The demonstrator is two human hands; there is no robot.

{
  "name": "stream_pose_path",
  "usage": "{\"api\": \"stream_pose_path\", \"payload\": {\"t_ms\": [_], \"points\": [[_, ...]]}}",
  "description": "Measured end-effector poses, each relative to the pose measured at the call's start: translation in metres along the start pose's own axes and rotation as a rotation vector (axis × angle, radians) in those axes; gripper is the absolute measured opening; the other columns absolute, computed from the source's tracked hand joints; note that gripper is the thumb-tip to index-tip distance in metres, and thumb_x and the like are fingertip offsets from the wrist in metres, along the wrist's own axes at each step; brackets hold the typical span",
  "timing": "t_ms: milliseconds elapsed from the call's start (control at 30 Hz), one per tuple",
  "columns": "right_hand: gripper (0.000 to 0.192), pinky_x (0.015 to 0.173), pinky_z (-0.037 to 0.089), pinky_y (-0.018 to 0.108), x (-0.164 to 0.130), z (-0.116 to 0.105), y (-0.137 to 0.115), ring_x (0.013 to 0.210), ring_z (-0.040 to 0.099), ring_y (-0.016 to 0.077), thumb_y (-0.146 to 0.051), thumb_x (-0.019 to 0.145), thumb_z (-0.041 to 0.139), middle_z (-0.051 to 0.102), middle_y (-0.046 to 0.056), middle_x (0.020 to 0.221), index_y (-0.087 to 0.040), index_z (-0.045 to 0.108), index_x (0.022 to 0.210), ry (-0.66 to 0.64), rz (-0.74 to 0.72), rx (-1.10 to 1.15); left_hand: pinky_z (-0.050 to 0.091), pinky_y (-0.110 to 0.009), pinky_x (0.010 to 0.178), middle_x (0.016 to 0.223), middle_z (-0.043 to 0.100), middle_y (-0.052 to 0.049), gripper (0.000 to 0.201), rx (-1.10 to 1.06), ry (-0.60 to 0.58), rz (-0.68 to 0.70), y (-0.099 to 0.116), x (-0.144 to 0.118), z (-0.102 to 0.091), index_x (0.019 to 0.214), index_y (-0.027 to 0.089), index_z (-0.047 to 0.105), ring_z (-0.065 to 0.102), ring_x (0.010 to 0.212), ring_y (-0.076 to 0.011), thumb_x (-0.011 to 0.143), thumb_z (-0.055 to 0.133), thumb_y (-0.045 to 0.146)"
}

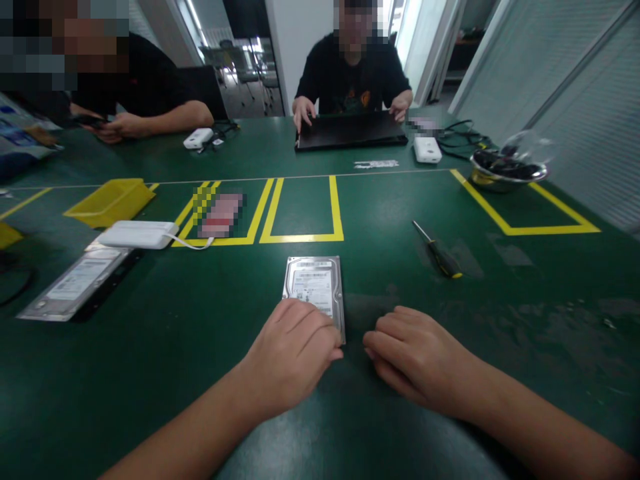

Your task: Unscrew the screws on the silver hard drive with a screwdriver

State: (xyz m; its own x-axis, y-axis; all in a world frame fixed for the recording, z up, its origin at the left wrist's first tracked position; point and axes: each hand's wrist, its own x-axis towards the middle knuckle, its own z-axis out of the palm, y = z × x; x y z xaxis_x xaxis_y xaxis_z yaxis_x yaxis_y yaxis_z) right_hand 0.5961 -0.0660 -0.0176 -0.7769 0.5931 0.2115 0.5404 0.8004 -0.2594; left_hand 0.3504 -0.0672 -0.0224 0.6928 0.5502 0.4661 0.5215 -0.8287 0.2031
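A silver hard drive (315, 283) with a white label lies flat on the green table in front of me. My left hand (297, 347) is closed over its near end, hiding that part; the fingertips are curled by the lower right corner. Just right of the drive, apart from it, my right hand (413, 350) rests on the table in a loose fist. Nothing shows in its fingers, though the palm is out of sight. Farther right lies a screwdriver (440, 259) with a black and yellow handle, its shaft pointing away to the left.
Yellow tape (303, 238) marks the table (200, 373). Leftward are a yellow bin (113, 203), a white power bank (137, 235) cabled to a blurred phone (221, 215), and a labelled metal plate (80, 280). A metal bowl (510, 175) stands far right. Across, one person handles a black panel (353, 131); another sits left.
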Motion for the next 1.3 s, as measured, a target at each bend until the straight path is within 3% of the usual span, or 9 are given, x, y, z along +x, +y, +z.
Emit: {"api": "stream_pose_path", "payload": {"t_ms": [167,300,433,667,900,1300], "points": [[0.018,0.066,0.034,0.034,0.002,0.001,-0.002,0.070,0.046,0.0170,-0.019,0.094,0.045,0.057,0.003,0.078,-0.017,0.062,0.088,-0.018,0.013,0.000,0.042,-0.037,0.078,0.088,0.059,-0.006,0.010,-0.048,0.133,-0.262,-0.009,-0.001,-0.004,0.091,0.017,0.053,0.052,0.085,-0.0200,0.097,0.045,0.016],[0.024,0.081,0.046,0.037,0.002,0.004,-0.003,0.094,0.056,0.0219,-0.018,0.093,0.047,0.065,0.011,0.106,-0.013,0.062,0.112,0.047,0.033,0.014,0.045,-0.038,0.088,0.107,0.059,-0.009,0.017,-0.091,0.261,-0.574,-0.017,-0.003,-0.006,0.087,0.018,0.054,0.054,0.105,-0.0217,0.099,0.042,0.022],[0.044,0.096,0.048,0.042,0.000,0.008,-0.002,0.113,0.055,0.0251,-0.017,0.092,0.050,0.061,0.016,0.127,-0.007,0.047,0.134,0.116,0.025,0.021,0.048,-0.038,0.089,0.114,0.063,-0.008,0.021,-0.282,0.323,-0.739,-0.027,-0.009,0.000,0.091,0.018,0.058,0.060,0.106,-0.0210,0.101,0.043,0.030],[0.061,0.096,0.050,0.039,0.001,0.010,-0.006,0.110,0.058,0.0214,-0.014,0.090,0.048,0.062,0.015,0.124,-0.010,0.028,0.148,0.096,0.055,0.212,0.051,-0.036,0.082,0.114,0.066,-0.008,0.024,-0.409,0.326,-0.844,-0.028,-0.012,0.003,0.104,0.018,0.062,0.062,0.104,-0.0222,0.101,0.046,0.036],[0.063,0.094,0.050,0.040,0.000,0.009,-0.007,0.107,0.059,0.0214,-0.013,0.089,0.048,0.063,0.012,0.121,-0.016,0.029,0.149,0.102,0.062,0.288,0.048,-0.030,0.071,0.110,0.067,-0.007,0.029,-0.510,0.292,-0.956,-0.022,-0.011,0.000,0.111,0.021,0.062,0.062,0.095,-0.0215,0.100,0.046,0.042],[0.057,0.081,0.052,0.039,0.001,0.009,-0.005,0.090,0.061,0.0202,-0.014,0.089,0.049,0.066,0.010,0.105,-0.017,0.033,0.144,0.140,0.021,0.280,0.046,-0.031,0.075,0.101,0.067,-0.006,0.030,-0.587,0.289,-0.985,-0.024,-0.010,0.000,0.103,0.018,0.064,0.061,0.090,-0.0201,0.098,0.049,0.045]]}}
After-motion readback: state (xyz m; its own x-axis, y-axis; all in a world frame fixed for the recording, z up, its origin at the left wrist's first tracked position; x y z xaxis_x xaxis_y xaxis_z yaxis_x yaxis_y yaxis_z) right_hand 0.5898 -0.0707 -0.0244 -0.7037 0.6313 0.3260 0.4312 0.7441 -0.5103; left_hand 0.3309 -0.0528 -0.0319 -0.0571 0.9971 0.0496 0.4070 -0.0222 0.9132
